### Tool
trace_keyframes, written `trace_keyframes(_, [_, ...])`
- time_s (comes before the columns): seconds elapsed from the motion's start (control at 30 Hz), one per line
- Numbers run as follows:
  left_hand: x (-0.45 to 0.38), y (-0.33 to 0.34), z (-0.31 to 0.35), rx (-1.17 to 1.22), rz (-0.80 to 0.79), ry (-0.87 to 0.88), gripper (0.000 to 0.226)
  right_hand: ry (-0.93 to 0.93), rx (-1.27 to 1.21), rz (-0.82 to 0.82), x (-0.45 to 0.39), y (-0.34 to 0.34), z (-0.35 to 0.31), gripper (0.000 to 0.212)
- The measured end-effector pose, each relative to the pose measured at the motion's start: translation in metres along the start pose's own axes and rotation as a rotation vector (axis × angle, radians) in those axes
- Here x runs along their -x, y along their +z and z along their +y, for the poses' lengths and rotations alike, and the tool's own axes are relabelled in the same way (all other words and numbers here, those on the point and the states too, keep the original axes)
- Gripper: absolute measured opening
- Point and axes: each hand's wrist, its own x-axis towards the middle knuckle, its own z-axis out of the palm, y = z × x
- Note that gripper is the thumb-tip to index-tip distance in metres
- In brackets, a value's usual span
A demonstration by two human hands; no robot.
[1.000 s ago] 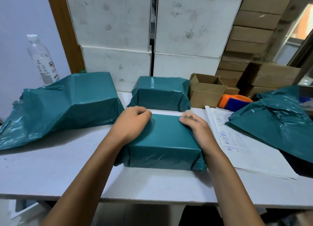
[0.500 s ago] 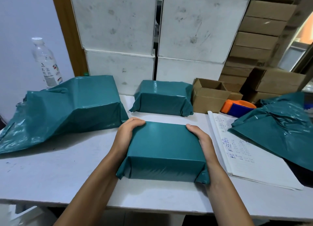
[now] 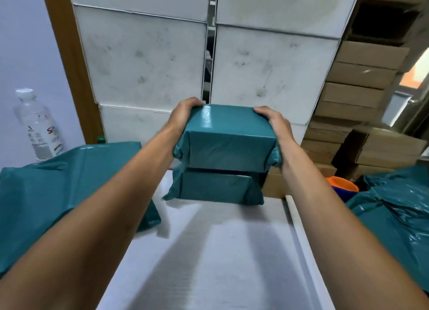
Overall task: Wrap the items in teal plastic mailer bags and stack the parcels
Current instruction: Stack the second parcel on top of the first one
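A box wrapped in teal plastic, the upper parcel (image 3: 226, 137), is held at the back of the white table (image 3: 220, 251), directly over a second teal parcel (image 3: 216, 186) that lies on the table. A thin dark gap shows between the two. My left hand (image 3: 183, 114) grips the upper parcel's left far corner. My right hand (image 3: 274, 124) grips its right side, fingers curled over the top edge. Both arms are stretched forward.
A large teal-wrapped bundle (image 3: 58, 193) lies at the left and crumpled teal bags (image 3: 394, 212) at the right. A water bottle (image 3: 38, 126) stands far left. White boxes (image 3: 148, 61) form a wall behind; cardboard boxes (image 3: 362, 77) stack at the right. An orange-blue tape dispenser (image 3: 342, 186) sits behind my right arm.
Both hands lifted the wrapped parcel from the near part of the table and carried it forward and up, over the parcel at the back. The camera moved closer.
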Motion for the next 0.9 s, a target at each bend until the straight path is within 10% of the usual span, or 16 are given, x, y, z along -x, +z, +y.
trace_keyframes(0.27, [-0.034, -0.002, -0.040, -0.258, 0.162, 0.105, 0.019, -0.144, 0.259, 0.092, -0.032, 0.001, 0.026, 0.005])
trace_keyframes(0.57, [-0.029, -0.010, -0.031, -0.631, 0.296, 0.328, 0.023, -0.163, 0.582, 0.264, -0.033, 0.000, 0.020, 0.034])
trace_keyframes(0.9, [-0.003, -0.009, 0.014, -0.855, 0.070, 0.288, 0.048, -0.285, 0.831, 0.236, -0.014, -0.010, -0.015, 0.040])
